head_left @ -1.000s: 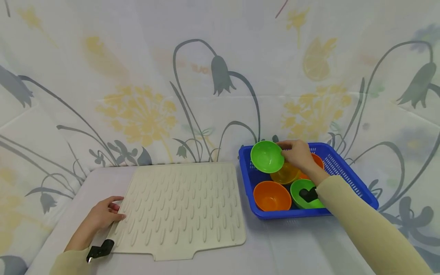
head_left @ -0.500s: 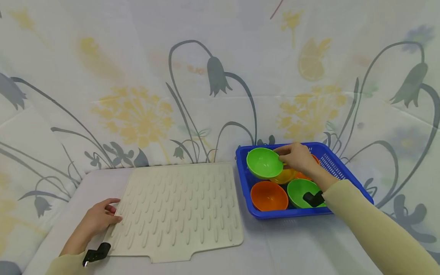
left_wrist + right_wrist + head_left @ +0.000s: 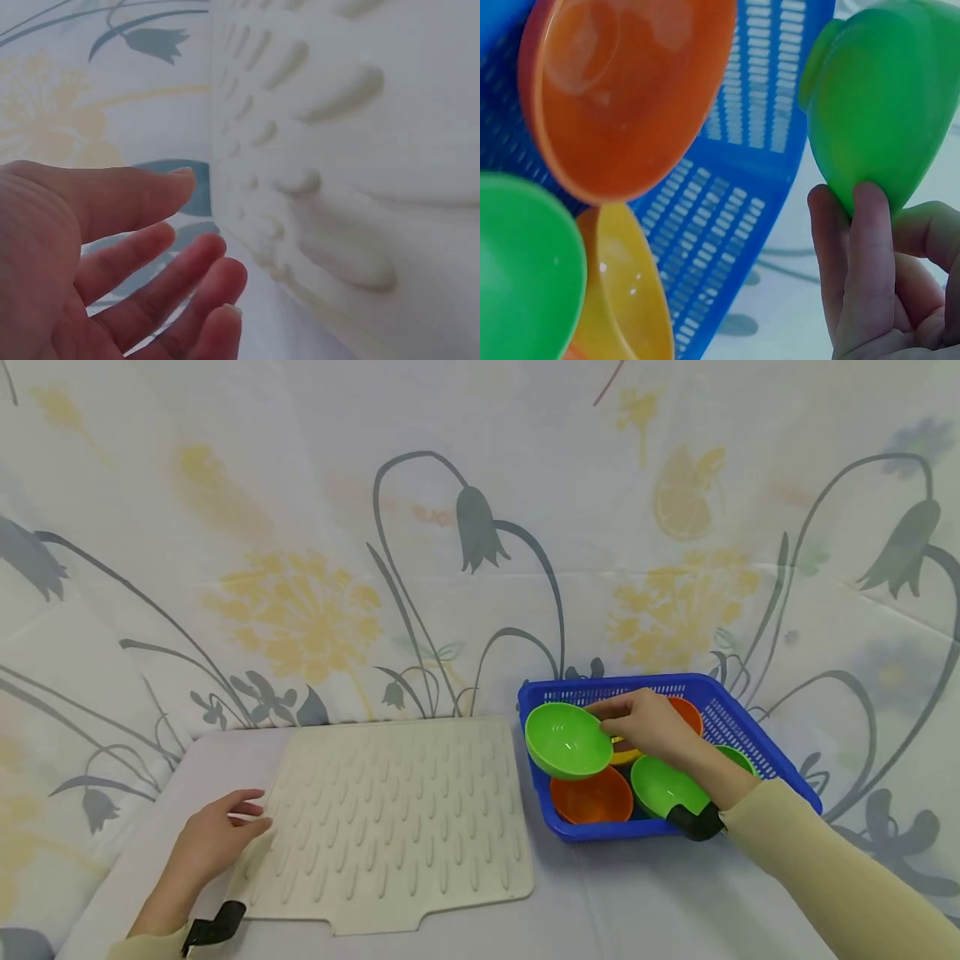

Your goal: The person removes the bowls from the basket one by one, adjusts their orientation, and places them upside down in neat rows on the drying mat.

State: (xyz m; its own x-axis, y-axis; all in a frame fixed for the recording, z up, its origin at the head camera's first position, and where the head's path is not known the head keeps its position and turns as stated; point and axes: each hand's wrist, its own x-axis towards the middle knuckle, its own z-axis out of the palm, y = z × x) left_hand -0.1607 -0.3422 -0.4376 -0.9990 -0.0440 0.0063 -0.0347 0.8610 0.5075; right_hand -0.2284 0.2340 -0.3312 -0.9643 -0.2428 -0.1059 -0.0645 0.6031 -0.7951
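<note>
A glossy lime-green plastic bowl (image 3: pixel 567 741), round and empty, is held tilted above the left edge of the blue slotted plastic basket (image 3: pixel 757 752).

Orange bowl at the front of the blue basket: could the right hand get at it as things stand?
Probably not right away. The right hand already grips a green bowl, which hangs over part of the orange bowl. Otherwise the blue basket is open-topped and nothing else covers it.
</note>
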